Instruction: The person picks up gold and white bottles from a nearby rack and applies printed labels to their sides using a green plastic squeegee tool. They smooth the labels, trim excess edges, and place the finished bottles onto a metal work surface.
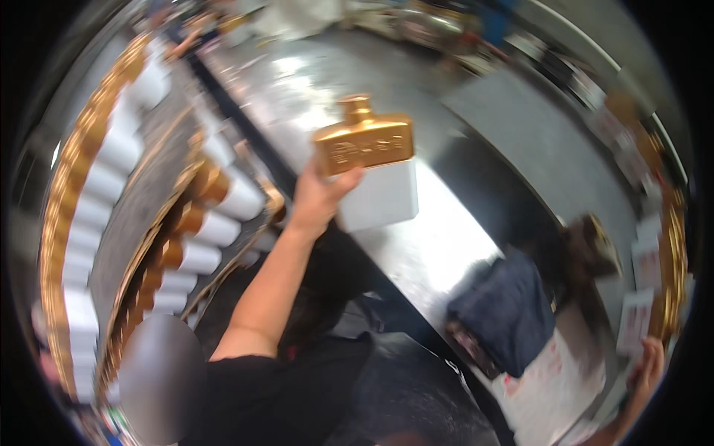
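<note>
My left hand (318, 199) grips a flat, rectangular bottle (379, 171) by its left side, the thumb across the front. The bottle is upright, with a shiny gold neck and embossed gold upper half above a plain white lower half. It is over the metal worktable (454, 253). At the far right edge is a hand (648, 360), seemingly my right hand, beside a row of white-and-gold bottles (658, 290). Blur and the picture's rim hide whether it holds one.
On my left, open cardboard cartons (160, 215) hold rows of white-and-gold bottles (201, 253). A dark cloth bundle (509, 316) lies on the table near a white sack (554, 394). A brown object (595, 245) stands right. Another person's arm (186, 44) shows far left.
</note>
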A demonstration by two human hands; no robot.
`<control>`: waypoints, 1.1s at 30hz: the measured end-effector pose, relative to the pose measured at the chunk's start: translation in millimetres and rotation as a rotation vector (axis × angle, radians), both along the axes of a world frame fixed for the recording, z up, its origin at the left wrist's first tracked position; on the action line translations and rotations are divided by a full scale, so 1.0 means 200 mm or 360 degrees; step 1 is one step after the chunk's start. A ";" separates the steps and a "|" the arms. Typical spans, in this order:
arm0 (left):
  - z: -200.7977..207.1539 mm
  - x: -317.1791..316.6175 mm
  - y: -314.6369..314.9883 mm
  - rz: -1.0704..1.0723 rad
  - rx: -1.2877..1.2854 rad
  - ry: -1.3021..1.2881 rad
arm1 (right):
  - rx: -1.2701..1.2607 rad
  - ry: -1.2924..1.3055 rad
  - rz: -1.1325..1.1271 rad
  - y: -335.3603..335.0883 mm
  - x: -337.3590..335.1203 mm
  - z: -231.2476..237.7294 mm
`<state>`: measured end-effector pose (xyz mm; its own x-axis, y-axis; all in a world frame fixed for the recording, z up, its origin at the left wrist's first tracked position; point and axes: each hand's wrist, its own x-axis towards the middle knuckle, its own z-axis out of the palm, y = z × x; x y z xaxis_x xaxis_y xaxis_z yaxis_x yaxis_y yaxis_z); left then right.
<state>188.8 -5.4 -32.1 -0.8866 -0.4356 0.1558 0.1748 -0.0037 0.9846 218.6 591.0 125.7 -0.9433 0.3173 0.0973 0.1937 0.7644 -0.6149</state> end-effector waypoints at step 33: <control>0.12 -0.39 1.07 -0.0829 0.0031 -0.0455 | 0.0855 -0.0358 -0.0402 0.53 0.40 -0.99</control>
